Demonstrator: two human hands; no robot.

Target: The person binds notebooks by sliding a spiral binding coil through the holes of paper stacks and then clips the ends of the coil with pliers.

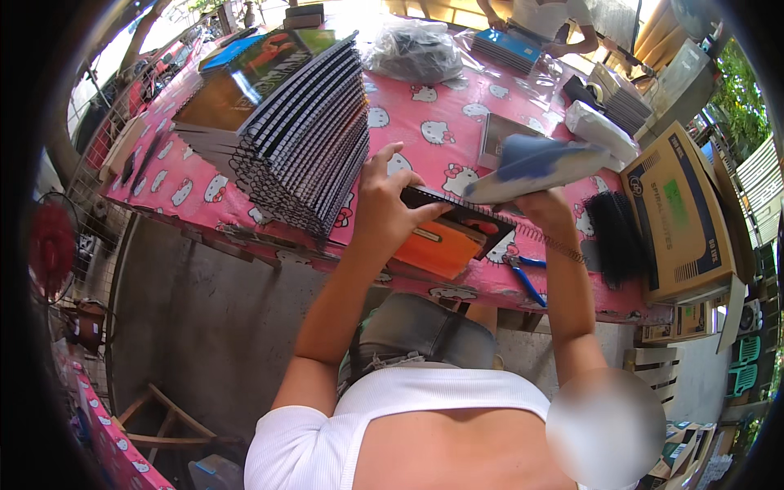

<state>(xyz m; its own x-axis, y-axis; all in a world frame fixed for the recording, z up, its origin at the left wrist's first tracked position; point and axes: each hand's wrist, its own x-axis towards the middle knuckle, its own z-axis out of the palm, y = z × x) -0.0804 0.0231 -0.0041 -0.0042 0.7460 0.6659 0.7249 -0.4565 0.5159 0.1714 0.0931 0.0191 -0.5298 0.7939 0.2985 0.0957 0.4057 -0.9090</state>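
My left hand point(385, 200) grips the left end of a dark-covered notebook point(439, 249) with an orange panel. Its thumb lies along the upper edge. The notebook is propped near the table's front edge, spine up. A thin black wire coil point(549, 238) trails from the spine's right end, past my right forearm. Beside that end is my right hand point(547, 206), its fingers mostly hidden by a blurred blue-and-white object point(539, 166); whether it holds this cannot be made out. Blue-handled pliers point(527, 279) lie just right of the notebook.
A tall stack of spiral notebooks point(302, 131) stands at left on the pink patterned tablecloth point(400, 106). Black wire coils point(619, 237) and a cardboard box point(682, 212) are at right. A grey plastic bag point(415, 51) lies farther back. Another person point(547, 20) handles blue notebooks point(506, 49) across the table.
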